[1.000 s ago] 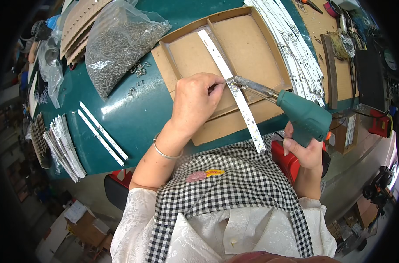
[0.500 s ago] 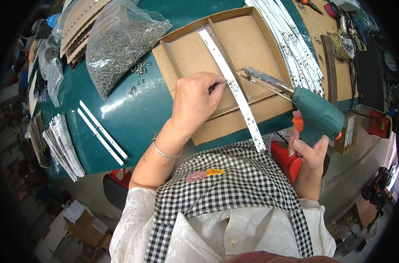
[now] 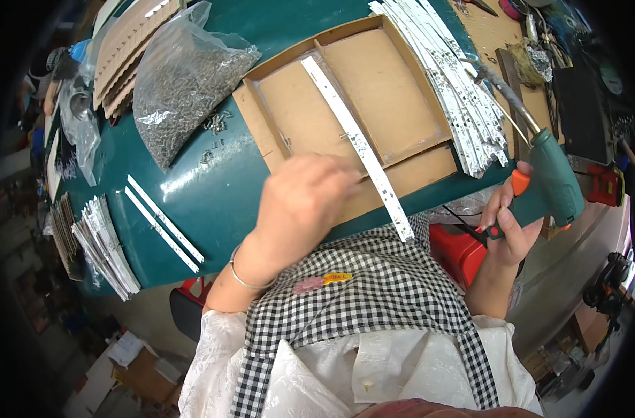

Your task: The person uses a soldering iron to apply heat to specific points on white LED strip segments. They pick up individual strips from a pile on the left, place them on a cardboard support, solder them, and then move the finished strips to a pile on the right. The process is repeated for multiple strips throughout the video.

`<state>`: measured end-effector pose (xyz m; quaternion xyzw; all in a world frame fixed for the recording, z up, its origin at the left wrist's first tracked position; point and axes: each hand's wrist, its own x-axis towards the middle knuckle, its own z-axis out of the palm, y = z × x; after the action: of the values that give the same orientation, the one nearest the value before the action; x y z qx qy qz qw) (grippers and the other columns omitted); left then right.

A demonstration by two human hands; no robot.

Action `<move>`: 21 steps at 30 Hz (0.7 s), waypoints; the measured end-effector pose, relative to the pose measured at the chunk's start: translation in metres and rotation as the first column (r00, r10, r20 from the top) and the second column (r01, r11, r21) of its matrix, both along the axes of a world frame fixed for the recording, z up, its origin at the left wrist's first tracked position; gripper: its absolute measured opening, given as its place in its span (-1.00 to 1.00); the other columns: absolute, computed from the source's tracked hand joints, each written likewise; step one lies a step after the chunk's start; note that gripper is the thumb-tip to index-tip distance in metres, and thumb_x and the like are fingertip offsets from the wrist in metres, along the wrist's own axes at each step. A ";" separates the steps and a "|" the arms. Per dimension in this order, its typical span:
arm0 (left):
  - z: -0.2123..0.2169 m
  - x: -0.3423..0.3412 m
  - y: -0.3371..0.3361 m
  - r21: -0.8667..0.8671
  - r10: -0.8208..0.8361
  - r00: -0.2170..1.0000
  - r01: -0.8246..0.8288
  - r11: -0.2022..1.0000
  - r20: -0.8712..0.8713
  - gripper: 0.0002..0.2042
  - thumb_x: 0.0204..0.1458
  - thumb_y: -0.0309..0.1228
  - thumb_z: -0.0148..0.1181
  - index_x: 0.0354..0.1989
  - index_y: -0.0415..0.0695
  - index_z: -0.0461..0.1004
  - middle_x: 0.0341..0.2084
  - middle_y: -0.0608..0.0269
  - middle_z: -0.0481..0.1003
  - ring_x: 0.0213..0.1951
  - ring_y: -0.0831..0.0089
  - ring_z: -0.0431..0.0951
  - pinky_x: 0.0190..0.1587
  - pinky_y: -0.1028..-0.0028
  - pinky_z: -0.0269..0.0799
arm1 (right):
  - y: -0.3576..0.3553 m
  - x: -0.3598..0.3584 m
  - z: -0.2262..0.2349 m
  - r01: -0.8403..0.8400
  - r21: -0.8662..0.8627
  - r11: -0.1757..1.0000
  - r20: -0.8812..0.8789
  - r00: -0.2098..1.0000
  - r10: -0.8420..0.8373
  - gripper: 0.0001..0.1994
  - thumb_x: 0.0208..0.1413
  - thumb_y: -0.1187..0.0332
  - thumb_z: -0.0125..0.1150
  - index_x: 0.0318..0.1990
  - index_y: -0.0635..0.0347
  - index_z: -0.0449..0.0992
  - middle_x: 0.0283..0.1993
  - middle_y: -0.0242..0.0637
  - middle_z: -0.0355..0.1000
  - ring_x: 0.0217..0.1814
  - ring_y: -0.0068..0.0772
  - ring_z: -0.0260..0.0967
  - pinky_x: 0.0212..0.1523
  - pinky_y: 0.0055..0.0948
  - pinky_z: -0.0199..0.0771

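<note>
The right hand grips one green soldering gun; the left hand is blurred, its grip impossible to tell. Two white strips lie leftward. One long strip, white with dark speckles, slants across one cardboard tray. Farther left sits one clear bag.

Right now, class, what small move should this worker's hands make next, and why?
Perhaps the left hand should fetch one of the loose metal pieces beside the bag: the right hand holds the soldering gun away from the white strip across the cardboard tray, though blur hides whether the left hand already grips one.
</note>
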<state>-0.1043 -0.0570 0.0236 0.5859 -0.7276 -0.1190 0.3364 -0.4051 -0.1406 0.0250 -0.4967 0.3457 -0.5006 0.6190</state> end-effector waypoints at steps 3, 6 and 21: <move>0.003 -0.013 0.002 0.062 -0.232 0.972 0.229 0.972 0.049 -0.72 -0.15 -0.48 0.29 -0.19 -0.15 0.60 -0.13 0.23 0.58 -0.25 0.32 0.55 -0.22 0.37 0.50 | -0.004 0.001 0.001 0.044 -0.068 0.997 -0.008 0.999 -0.044 -0.31 -0.03 0.57 0.31 0.28 0.49 0.14 -0.30 -0.23 0.25 -0.48 -0.44 0.36 -0.55 -0.56 0.47; 0.007 -0.023 -0.004 0.138 -0.357 0.926 0.340 0.930 0.123 -0.64 -0.08 -0.46 0.12 -0.04 -0.14 0.57 0.01 0.29 0.52 -0.20 0.36 0.47 -0.16 0.41 0.46 | -0.006 0.004 0.000 0.117 -0.149 0.982 -0.113 0.984 -0.134 -0.32 -0.02 0.68 0.26 0.29 0.47 0.14 -0.27 -0.24 0.25 -0.41 -0.46 0.38 -0.50 -0.56 0.51; -0.005 -0.033 -0.009 -0.018 -0.383 0.893 0.398 0.917 0.236 -0.67 -0.17 -0.44 0.20 -0.15 -0.20 0.60 -0.24 0.30 0.53 -0.28 0.42 0.47 -0.24 0.44 0.46 | -0.014 0.020 -0.033 0.181 -0.363 0.914 -0.390 0.861 -0.326 -0.47 -0.01 0.70 0.35 0.16 0.40 0.34 -0.16 -0.26 0.48 -0.18 -0.54 0.45 -0.30 -0.60 0.51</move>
<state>-0.1372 -0.0663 0.0185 0.4263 -0.8675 -0.0921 0.2393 -0.3852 -0.1542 -0.0078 -0.6387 0.4561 -0.5010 0.3647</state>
